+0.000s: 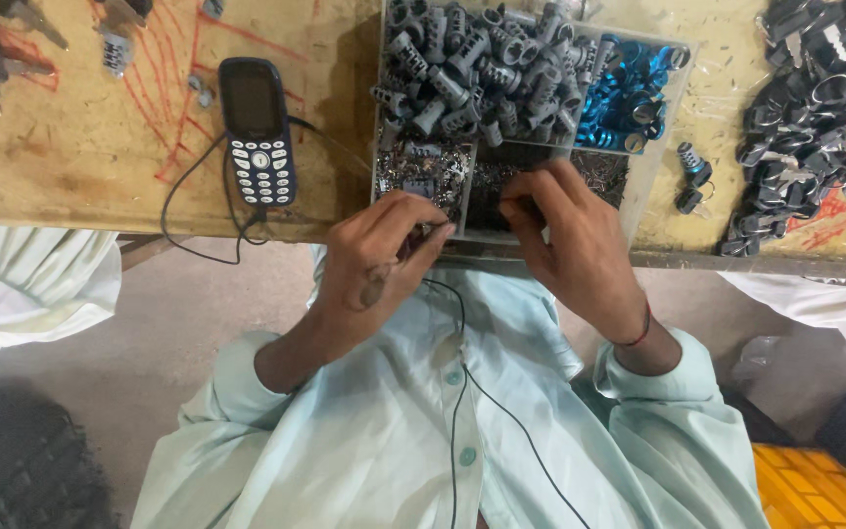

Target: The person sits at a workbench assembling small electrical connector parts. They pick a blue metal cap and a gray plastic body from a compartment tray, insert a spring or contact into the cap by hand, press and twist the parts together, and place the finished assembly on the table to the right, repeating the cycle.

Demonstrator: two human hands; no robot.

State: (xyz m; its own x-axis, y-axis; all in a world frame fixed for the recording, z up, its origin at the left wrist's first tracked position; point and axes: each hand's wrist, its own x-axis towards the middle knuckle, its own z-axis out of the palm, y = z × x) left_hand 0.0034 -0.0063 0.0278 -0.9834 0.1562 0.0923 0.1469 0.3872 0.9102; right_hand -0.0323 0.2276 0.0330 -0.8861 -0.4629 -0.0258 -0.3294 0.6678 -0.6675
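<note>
Tray (pixel 653 147): clear, compartmented; grey plugs, blue rings, small metal bits.
Your left hand (pixel 374 264): fingers pinched on a tiny part.
Your right hand (pixel 565 235): fingertips curled into the metal bits.

Tiny part pinched in left hand (pixel 379 260) too small to tell, tray (pixel 653 147) top cut off, small metal bits (pixel 423 171) in tray blurred

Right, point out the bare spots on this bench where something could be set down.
Bare wood lies left of the phone on the bench, and in a strip between the clear tray and the black parts pile. Crowded: the tray's compartments, where the left hand and right hand work.
</note>
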